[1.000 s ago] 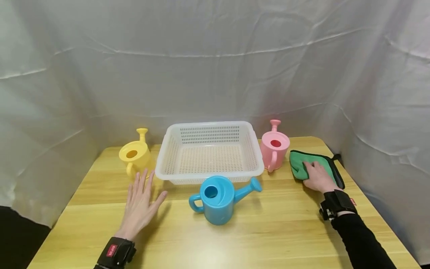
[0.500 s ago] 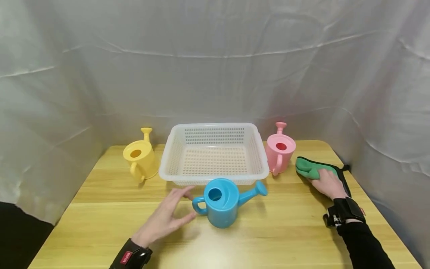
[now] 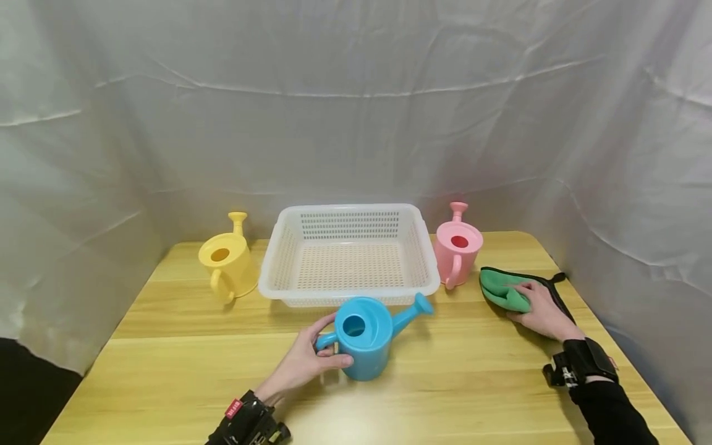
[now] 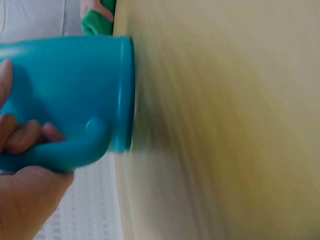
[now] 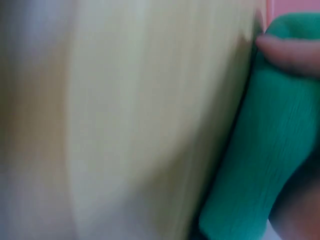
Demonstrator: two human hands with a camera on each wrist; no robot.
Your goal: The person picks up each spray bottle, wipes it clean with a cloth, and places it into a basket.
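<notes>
The person's two hands are well apart, each busy with its own thing. The left hand [image 3: 307, 357] has its fingers curled round the handle of the blue watering can [image 3: 368, 353], thumb laid against the body. That can is upright near the middle of the bench [image 3: 445, 389], just in front of the white basket [image 3: 295, 295], its spout angled off to the person's right; whether its base fully touches the wood I can't tell. Over on the right side, the right hand [image 3: 544, 314] pinches the green cloth [image 3: 503, 289], bunching part of it up over its black-edged, flat part. Beyond the blue can, a yellow watering can [image 3: 236, 269] stands left of the basket and a pink one [image 3: 469, 258] right of it, between basket and cloth.
</notes>
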